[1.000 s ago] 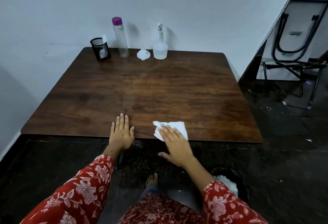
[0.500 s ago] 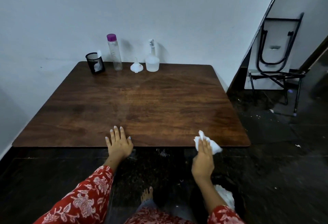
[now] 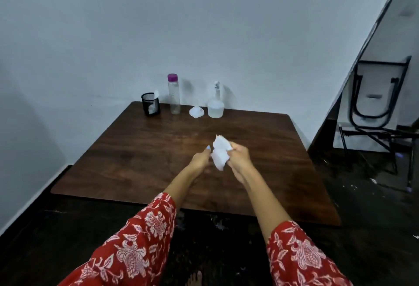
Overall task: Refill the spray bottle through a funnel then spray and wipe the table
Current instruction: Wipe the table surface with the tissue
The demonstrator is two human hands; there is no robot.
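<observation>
We hold one crumpled white tissue (image 3: 219,153) above the middle of the brown wooden table (image 3: 136,161). Our right hand (image 3: 239,158) has its fingers curled round the tissue; our left hand (image 3: 200,160) meets it from the other side, thumb and fingertips on the paper, though we cannot tell how firmly it pinches. Well beyond the grip, along the table's far edge by the wall, stand four things in a row. Straight ahead of the tissue is one spray bottle (image 3: 215,104), just left of it one white funnel (image 3: 196,111), then one clear bottle with a purple cap (image 3: 173,94), and farthest left one black mesh cup (image 3: 150,104).
</observation>
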